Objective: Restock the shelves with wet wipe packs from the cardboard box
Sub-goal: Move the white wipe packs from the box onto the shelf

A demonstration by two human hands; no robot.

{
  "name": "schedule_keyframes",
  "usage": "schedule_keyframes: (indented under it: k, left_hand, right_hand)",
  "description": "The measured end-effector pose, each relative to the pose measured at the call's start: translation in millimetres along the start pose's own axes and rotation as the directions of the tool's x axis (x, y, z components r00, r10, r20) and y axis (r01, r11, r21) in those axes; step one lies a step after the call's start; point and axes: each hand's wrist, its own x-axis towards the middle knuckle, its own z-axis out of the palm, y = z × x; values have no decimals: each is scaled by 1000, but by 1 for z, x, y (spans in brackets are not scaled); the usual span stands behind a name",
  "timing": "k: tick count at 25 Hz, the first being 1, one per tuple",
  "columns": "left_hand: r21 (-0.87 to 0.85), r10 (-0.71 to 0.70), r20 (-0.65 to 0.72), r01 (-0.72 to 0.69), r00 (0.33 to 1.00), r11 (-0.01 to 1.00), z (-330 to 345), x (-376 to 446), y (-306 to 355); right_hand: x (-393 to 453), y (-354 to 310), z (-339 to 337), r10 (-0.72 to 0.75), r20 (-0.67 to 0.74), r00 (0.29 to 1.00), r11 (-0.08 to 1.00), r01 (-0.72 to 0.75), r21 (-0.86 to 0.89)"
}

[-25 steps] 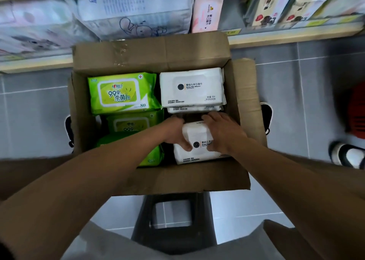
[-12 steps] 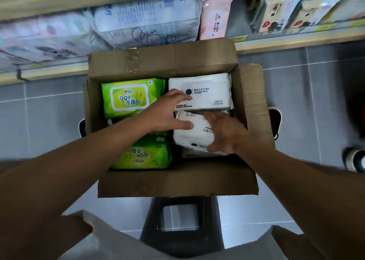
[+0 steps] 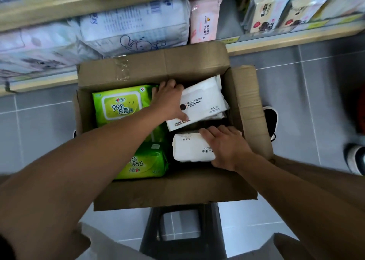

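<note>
An open cardboard box (image 3: 173,192) stands on a dark stool, with wet wipe packs inside. My left hand (image 3: 169,101) grips the left end of a white pack (image 3: 205,105) at the back right of the box, and that pack is tilted up. My right hand (image 3: 223,149) holds a second white pack (image 3: 189,149) at the front right, fingers curled over its right end. Green packs (image 3: 118,105) fill the left half, one of them (image 3: 144,160) near the front. The low shelf (image 3: 276,42) lies just beyond the box.
The shelf holds large white tissue bundles (image 3: 134,26), a pink wipe pack (image 3: 205,20) and small printed packs (image 3: 272,12). The black stool (image 3: 181,240) sits under the box on grey floor tiles. Someone's shoe (image 3: 353,159) shows at the right edge.
My left hand moved from the front pack to the rear white pack and tipped its left end up. My right hand stays on the front white pack. The camera came closer.
</note>
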Motion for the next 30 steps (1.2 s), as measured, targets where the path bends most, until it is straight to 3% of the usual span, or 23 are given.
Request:
schedule_keyframes:
  k: [9,13,17,23,26,30]
  left_hand:
    - [-441,1,223,100,975,892,8,5,-8]
    - [-435,11,350,152,937,888,12,15,-10]
    - [-392,-7,391,173,920,903,5,18,-3]
    - [-120,75,153,-57,985,991,-12,-3,22]
    - [-27,72,11,-71,997,997,-33,-27,22]
    - [-70,7,-153,-18,988,997,-74,-72,-6]
  right_hand:
    - [-2,2,18,-31,-152,988,999,29,-12]
    - [1,4,22,-30,-146,989,1000,31,3]
    - [1,6,21,-44,-116,992,999,43,-11]
    - [-5,-4,6,-14,-75,997,1000,16,27]
    - [-14,-11,-11,1,-127,992,1000,-2,-3]
    - [-32,-23,-34,32,-175,984,999,-35,-17]
